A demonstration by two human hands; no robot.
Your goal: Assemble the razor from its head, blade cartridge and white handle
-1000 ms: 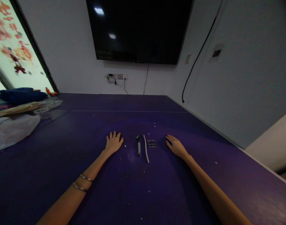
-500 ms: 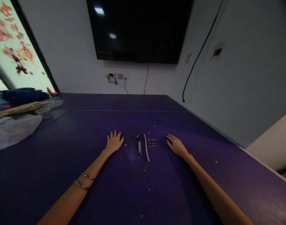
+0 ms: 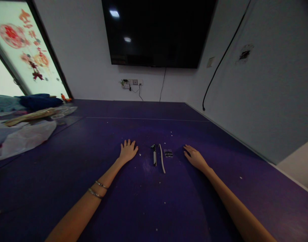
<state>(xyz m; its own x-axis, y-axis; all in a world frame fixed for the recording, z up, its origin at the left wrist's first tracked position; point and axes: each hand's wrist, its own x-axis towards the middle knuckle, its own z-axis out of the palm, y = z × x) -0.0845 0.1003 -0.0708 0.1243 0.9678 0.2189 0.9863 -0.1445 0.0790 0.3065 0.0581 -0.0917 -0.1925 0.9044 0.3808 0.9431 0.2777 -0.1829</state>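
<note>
My left hand (image 3: 128, 151) lies flat on the purple tabletop (image 3: 133, 208), fingers spread, holding nothing. To its right lies a razor (image 3: 154, 157) with a dark head and a pale stripe on its handle. Beside the razor is a thin, slightly bent white stick (image 3: 162, 159), whose kind I cannot make out. A small clear pack with dark pieces (image 3: 168, 153) rests right of the stick. My right hand (image 3: 194, 157) rests palm down to the right of the pack, its fingers extended and holding nothing. Neither hand touches these items.
Plastic bags (image 3: 30, 137) and folded blue cloth (image 3: 39, 102) are piled at the far left. A television (image 3: 159, 33) hangs on the wall ahead, with sockets (image 3: 135, 82) below it. A black cable (image 3: 219, 64) hangs at the right. Small white specks dot the surface.
The whole view has shifted, so everything appears a little farther right. Both hands and the small items keep their places on the table.
</note>
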